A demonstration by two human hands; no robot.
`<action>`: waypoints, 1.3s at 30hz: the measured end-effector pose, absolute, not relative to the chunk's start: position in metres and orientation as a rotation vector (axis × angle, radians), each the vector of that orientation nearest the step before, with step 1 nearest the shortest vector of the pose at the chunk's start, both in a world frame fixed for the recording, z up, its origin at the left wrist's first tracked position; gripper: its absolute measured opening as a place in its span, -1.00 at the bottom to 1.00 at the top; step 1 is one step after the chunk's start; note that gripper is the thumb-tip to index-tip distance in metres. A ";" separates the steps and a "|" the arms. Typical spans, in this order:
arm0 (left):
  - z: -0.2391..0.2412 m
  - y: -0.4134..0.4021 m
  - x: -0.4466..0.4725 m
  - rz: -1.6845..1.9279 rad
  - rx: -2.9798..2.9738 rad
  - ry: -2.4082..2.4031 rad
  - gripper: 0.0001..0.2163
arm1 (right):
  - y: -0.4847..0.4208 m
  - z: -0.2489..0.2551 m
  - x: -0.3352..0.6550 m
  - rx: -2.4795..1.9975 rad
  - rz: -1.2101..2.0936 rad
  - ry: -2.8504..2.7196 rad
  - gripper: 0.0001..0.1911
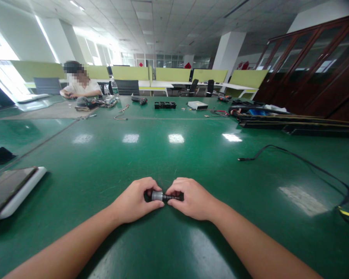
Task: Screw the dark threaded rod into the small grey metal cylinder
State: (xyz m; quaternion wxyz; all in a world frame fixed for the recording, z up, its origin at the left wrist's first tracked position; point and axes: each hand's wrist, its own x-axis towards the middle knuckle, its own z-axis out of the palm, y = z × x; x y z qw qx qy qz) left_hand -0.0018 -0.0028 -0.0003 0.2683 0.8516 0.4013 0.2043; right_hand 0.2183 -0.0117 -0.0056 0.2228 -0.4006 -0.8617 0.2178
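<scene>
Seemingly midway: left hand (135, 199) and right hand (192, 197), fingers closed on one small metal cylinder (157, 195) with its dark shaft (171, 197), low over the green worktop (174, 155); neither end released.

Two hands, the left hand (135, 199) and the right hand (192, 197), meet on one small metal cylinder (159, 196) with a dark threaded shaft. On the green table (174, 155) lie one black cable (302, 162), one flat white-edged device (13, 190), one white box (197, 105), one row of black blocks (165, 105), one dark tool (140, 100) and one clear bottle (114, 87). One other person (80, 85) sits at the far end, and two black chairs (202, 88) stand behind the table.
</scene>
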 end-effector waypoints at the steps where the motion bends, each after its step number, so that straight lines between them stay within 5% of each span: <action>1: 0.000 -0.003 -0.002 0.553 2.296 1.084 -0.81 | -0.012 -0.005 0.218 -1.110 0.600 -2.380 -0.87; 39: -0.003 -0.002 -0.003 0.550 2.286 1.082 -0.80 | -0.010 -0.003 0.231 -1.187 0.651 -2.349 -0.91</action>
